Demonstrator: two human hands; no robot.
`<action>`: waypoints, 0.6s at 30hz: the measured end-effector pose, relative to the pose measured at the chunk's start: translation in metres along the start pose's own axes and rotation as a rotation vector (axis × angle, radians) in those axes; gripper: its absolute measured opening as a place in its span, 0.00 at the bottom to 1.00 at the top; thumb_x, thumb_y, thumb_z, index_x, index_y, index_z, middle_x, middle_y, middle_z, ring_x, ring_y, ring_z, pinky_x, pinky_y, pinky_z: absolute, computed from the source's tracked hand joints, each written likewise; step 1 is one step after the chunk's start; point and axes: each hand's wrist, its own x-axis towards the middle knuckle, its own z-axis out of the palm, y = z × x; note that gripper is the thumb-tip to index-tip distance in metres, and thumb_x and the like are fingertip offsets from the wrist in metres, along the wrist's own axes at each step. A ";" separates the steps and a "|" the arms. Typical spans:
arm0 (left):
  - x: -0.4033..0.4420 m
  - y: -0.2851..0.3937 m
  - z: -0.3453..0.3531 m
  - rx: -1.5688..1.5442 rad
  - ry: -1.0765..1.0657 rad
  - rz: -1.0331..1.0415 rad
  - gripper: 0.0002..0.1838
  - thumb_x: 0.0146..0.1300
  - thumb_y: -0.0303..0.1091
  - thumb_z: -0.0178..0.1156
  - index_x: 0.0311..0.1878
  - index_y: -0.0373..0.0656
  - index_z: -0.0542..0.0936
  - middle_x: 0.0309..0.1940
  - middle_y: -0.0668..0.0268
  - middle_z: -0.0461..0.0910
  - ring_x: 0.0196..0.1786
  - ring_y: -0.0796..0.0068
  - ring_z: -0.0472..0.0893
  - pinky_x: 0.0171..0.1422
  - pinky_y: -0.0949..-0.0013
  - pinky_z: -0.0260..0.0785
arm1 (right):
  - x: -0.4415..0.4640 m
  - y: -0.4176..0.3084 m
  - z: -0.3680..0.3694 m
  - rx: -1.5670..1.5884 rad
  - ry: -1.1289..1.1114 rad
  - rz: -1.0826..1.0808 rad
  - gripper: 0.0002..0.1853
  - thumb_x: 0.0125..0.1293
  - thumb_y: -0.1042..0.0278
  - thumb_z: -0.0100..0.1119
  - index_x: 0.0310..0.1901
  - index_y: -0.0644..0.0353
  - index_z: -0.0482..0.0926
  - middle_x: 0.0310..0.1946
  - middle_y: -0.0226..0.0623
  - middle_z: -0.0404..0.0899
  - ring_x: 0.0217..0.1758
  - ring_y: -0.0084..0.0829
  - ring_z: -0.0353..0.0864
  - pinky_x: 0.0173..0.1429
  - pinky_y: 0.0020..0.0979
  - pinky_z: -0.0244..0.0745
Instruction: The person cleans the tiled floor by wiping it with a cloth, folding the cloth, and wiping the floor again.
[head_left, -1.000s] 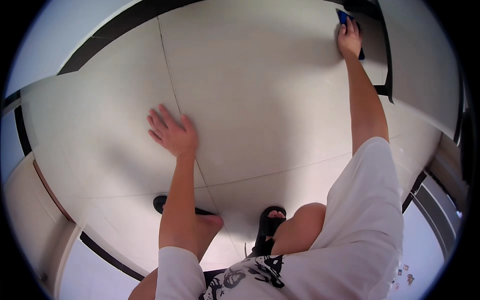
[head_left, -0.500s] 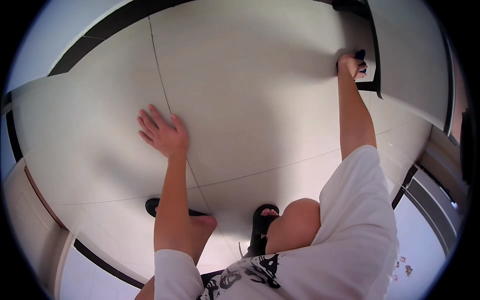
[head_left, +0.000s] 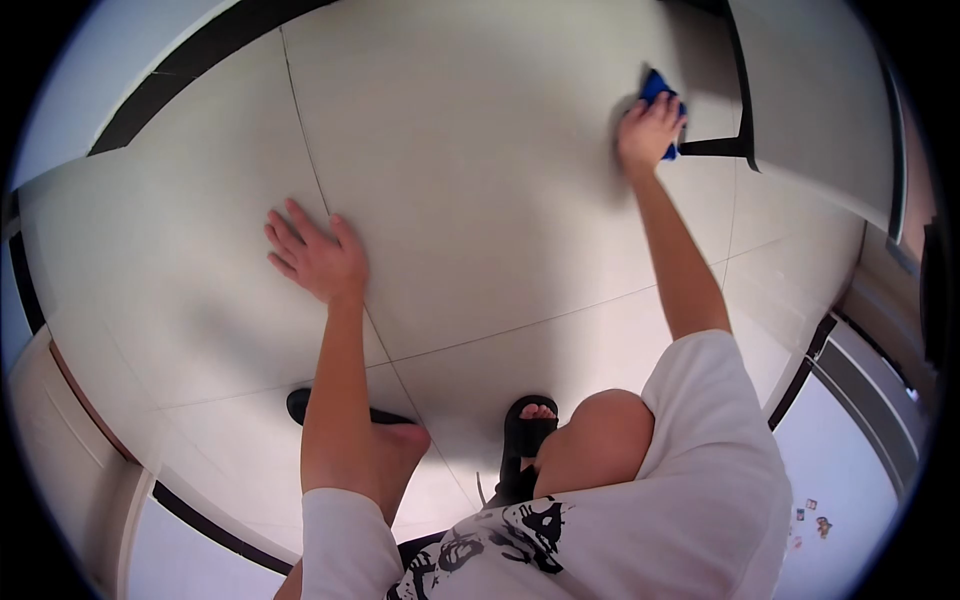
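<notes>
My right hand [head_left: 648,138] presses a blue cloth [head_left: 654,84] onto the pale tiled floor [head_left: 450,210], close to the corner of a black-edged piece of furniture. The fingers lie over the cloth, which sticks out past them at the top and along the right side. To the left, my left hand [head_left: 325,265] rests on the floor beside a tile joint, fingers spread and holding nothing.
Pale furniture with a black bottom edge [head_left: 715,148] stands at the upper right. A dark skirting strip [head_left: 150,105] borders the floor at the upper left. Black sandals [head_left: 523,430] are on my feet. Small stickers [head_left: 823,527] dot a white panel at the lower right.
My right hand has moved left with the blue cloth, out from beside the furniture, so more of the cloth shows. My left hand stays flat, shifting only slightly in view.
</notes>
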 end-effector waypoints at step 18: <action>0.000 -0.009 0.005 -0.017 0.015 0.017 0.41 0.80 0.59 0.47 0.88 0.50 0.56 0.89 0.53 0.48 0.91 0.53 0.44 0.91 0.41 0.31 | -0.017 -0.011 -0.066 0.392 -0.299 -0.235 0.27 0.76 0.63 0.60 0.75 0.40 0.77 0.83 0.65 0.55 0.84 0.68 0.60 0.83 0.52 0.63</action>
